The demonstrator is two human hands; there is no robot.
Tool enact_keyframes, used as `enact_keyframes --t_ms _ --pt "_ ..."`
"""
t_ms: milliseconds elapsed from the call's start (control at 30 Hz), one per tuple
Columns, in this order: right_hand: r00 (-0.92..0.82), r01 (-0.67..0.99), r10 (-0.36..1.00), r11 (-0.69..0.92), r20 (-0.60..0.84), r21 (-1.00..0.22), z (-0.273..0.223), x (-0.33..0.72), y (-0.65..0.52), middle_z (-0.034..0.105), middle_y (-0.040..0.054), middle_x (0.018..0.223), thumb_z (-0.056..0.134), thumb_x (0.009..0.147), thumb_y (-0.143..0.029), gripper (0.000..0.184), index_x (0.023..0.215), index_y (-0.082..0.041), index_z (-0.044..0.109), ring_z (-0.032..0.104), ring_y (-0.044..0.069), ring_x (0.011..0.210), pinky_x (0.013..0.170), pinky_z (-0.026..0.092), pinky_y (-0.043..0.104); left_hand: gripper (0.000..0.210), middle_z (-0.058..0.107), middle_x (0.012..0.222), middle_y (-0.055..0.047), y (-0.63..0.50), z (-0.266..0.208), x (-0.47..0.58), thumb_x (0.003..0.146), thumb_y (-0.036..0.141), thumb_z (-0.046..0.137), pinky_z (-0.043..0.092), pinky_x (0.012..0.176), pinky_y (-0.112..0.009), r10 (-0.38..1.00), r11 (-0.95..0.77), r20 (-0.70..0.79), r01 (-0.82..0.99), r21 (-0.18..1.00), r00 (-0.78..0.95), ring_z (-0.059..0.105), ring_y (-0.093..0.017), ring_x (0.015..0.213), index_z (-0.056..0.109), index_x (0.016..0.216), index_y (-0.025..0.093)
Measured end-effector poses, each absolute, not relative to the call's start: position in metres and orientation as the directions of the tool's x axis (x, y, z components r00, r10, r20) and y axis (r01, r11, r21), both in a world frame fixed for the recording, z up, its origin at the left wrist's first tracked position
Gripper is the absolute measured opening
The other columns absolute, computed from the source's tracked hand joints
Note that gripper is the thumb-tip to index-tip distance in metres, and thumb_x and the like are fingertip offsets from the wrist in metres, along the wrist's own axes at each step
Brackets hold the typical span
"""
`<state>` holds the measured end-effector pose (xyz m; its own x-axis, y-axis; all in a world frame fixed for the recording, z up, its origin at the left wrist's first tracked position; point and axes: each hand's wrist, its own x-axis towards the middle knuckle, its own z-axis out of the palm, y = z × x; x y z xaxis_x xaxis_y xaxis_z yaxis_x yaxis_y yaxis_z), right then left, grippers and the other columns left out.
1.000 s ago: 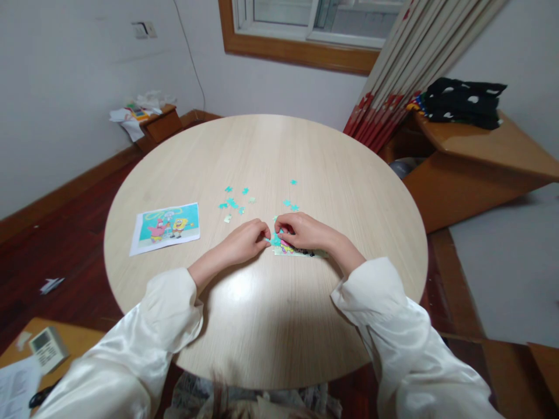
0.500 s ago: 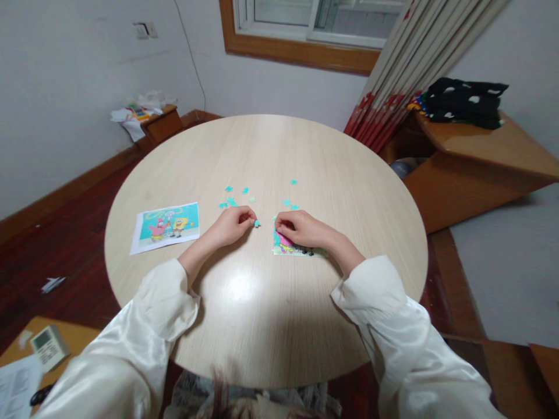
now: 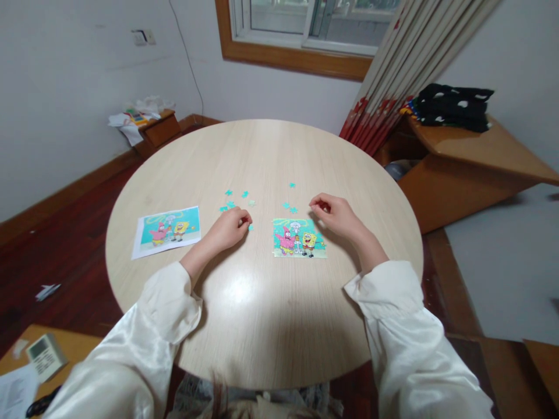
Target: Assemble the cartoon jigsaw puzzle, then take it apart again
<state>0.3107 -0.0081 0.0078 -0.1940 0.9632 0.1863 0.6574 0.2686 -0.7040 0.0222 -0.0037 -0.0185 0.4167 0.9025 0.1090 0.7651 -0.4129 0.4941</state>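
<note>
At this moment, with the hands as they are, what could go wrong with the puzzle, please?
The left hand is close to several loose turquoise pieces, so it might push them around. One small piece shows at this hand; if gripped, which I cannot tell, it could slip. The right hand is near the upper right corner of the joined puzzle, which has no visible frame, so a brush could shift it.

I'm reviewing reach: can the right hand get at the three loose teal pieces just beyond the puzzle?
Probably yes: the right hand is just right of the teal pieces, and nothing visible stands between; the left hand is on their other side.
</note>
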Motion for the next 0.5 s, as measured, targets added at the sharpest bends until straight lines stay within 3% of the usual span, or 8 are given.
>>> enact_keyframes --t_ms 167,333,500 --pt "-0.081 0.627 0.983 0.180 0.167 -0.758 -0.009 0.338 -0.011 0.058 0.0029 0.072 0.055 0.078 -0.032 0.016 0.082 -0.017 0.060 0.051 0.015 0.067 0.067 0.040 0.032 0.015 0.060 0.081 -0.007 -0.007 -0.013 0.026 0.082 0.011 0.049 0.045 0.077 -0.032 0.910 -0.406 0.140 0.764 0.501 0.391 0.057 -0.018 0.077 0.063 0.080 0.015" --pt "-0.209 0.534 0.978 0.131 0.020 -0.836 -0.012 0.348 -0.015 0.053 -0.0010 0.068 0.063 0.072 -0.039 0.028 0.088 -0.016 0.061 0.049 0.013 0.064 0.064 0.040 0.031 0.020 0.063 0.106 -0.011 -0.025 -0.011 0.043 0.091 0.027 0.047 0.046 0.091 -0.038 0.841 -0.536 0.262 0.664 0.522 0.473 0.059 -0.021 0.099 0.061 0.101 0.017" --pt "-0.214 0.494 0.977 0.110 0.002 -0.862 -0.013 0.350 -0.012 0.053 -0.0017 0.067 0.066 0.070 -0.040 0.031 0.088 -0.015 0.062 0.048 0.012 0.063 0.063 0.040 0.030 0.054 0.037 0.150 -0.017 -0.050 -0.016 0.069 0.096 0.045 0.038 0.019 0.116 -0.050 0.746 -0.648 0.173 0.641 0.412 0.643 0.031 -0.028 0.140 0.035 0.140 0.014"
